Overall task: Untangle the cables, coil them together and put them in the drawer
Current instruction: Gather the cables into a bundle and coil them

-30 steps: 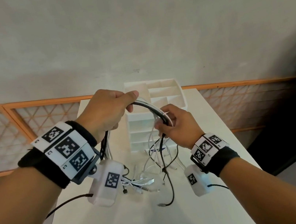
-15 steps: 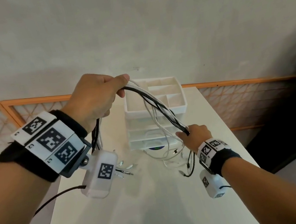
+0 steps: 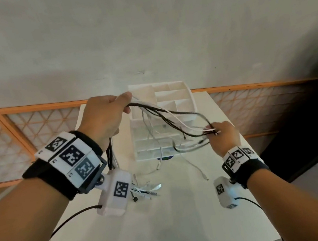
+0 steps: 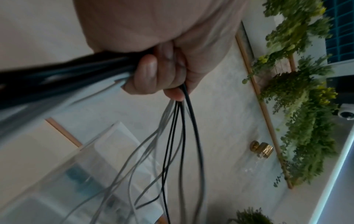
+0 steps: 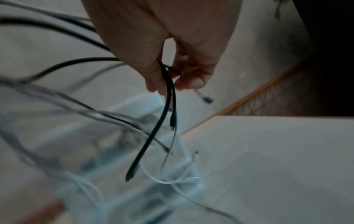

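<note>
Left hand (image 3: 105, 116) fisted around black and white cables (image 3: 171, 116); right hand (image 3: 223, 137) pinches their far ends, above drawer unit (image 3: 183, 94) on table (image 3: 169, 222).

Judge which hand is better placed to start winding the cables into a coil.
Right, probably. The right hand pinches the cables near their loose ends, free to bring them round. The left hand has a full grip on the bundle's middle, so it suits as the anchor.

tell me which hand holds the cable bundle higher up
The left hand: it grips the cables raised beside the top of the drawer unit, while the right hand pinches them lower, nearer the table.
</note>
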A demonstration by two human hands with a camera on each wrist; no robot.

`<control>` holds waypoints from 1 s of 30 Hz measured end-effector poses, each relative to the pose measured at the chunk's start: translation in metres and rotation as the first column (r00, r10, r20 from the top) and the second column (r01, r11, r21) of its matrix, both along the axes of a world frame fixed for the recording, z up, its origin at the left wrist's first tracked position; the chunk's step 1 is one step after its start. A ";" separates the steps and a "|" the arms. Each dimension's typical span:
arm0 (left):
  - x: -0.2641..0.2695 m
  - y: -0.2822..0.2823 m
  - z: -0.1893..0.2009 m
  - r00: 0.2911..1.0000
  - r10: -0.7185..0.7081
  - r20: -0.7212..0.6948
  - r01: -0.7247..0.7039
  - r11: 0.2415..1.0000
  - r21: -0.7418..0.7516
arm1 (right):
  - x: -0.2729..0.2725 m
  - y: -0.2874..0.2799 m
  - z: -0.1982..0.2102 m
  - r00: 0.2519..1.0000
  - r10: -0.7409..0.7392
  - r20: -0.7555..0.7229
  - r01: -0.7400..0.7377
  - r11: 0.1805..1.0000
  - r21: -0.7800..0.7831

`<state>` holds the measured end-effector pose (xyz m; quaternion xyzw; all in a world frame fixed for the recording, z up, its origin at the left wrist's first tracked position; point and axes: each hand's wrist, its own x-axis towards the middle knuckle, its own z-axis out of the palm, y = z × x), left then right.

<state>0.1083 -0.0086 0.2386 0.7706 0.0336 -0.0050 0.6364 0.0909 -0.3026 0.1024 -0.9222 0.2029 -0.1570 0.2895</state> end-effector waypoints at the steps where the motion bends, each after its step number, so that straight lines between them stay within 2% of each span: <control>1: 0.001 0.002 0.003 1.000 0.013 0.017 -0.012 1.000 -0.028 | -0.006 -0.006 -0.011 0.998 -0.032 -0.059 0.025 0.995 -0.101; 3: 0.002 0.004 0.015 0.997 0.033 0.067 -0.026 0.996 -0.091 | -0.019 -0.016 -0.037 0.964 -0.111 -0.243 0.068 0.982 -0.176; 5: 0.004 0.005 0.028 0.992 0.018 0.123 -0.002 0.992 -0.124 | -0.028 -0.021 -0.055 0.933 -0.152 -0.327 0.102 0.981 -0.165; 7: 0.004 0.005 0.035 0.988 -0.049 0.143 0.060 0.995 -0.074 | -0.026 -0.025 -0.056 0.943 -0.162 -0.291 0.131 0.984 -0.125; 10: 0.002 0.000 0.031 0.986 -0.130 0.103 0.129 0.992 0.019 | -0.016 -0.024 -0.033 0.974 -0.107 -0.198 0.106 0.994 -0.013; 14: 0.001 -0.002 0.015 0.984 -0.160 0.073 0.154 0.985 0.080 | -0.004 -0.006 0.013 0.955 0.138 -0.261 -0.134 0.990 0.035; 16: 0.000 -0.004 0.011 0.979 -0.195 0.060 0.187 0.975 0.117 | -0.006 0.018 0.052 0.947 0.279 -0.157 -0.270 0.960 0.075; 18: -0.003 -0.009 0.010 0.966 -0.251 0.056 0.238 0.957 0.168 | -0.014 0.052 0.099 0.894 0.447 -0.025 -0.443 0.891 0.101; 21: -0.009 -0.019 0.012 0.929 -0.357 0.095 0.304 0.885 0.352 | -0.018 0.100 0.139 0.811 0.585 -0.005 -0.584 0.810 -0.043; 23: -0.012 -0.022 0.012 0.896 -0.428 0.119 0.340 0.834 0.435 | -0.012 0.111 0.139 0.812 0.583 -0.032 -0.581 0.800 -0.151; 25: -0.012 -0.020 0.009 0.872 -0.486 0.064 0.411 0.797 0.442 | -0.002 0.100 0.127 0.842 0.528 -0.109 -0.539 0.816 -0.208; 27: -0.010 -0.013 -0.002 0.852 -0.523 -0.035 0.485 0.760 0.432 | 0.006 0.081 0.120 0.901 0.400 -0.168 -0.434 0.843 -0.318; 30: -0.006 0.006 -0.041 0.865 -0.466 -0.184 0.498 0.759 0.419 | 0.011 0.037 0.120 0.954 0.223 -0.200 -0.284 0.885 -0.368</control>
